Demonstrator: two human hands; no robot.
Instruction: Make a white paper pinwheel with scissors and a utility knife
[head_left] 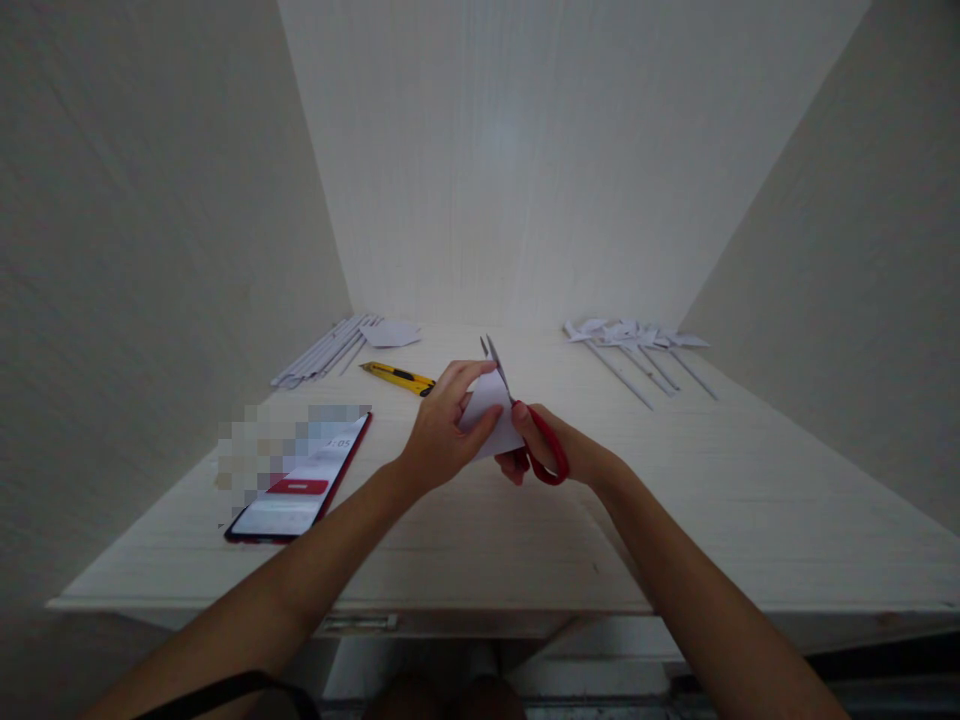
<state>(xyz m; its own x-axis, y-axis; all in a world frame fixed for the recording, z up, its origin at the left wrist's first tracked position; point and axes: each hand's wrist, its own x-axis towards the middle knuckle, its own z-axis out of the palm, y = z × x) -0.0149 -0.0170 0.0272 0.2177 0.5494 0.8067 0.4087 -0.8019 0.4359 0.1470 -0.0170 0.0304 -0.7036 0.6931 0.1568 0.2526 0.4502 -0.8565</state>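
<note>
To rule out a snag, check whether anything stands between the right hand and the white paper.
Only the red-handled scissors, held in the right hand, stand between it and the white paper. The left hand grips the paper; the yellow cutter lies farther left, out of the way.

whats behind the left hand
Behind the left hand, the yellow cutter lies on the table. Its right end meets the hand's outline; anything past that is covered.
</note>
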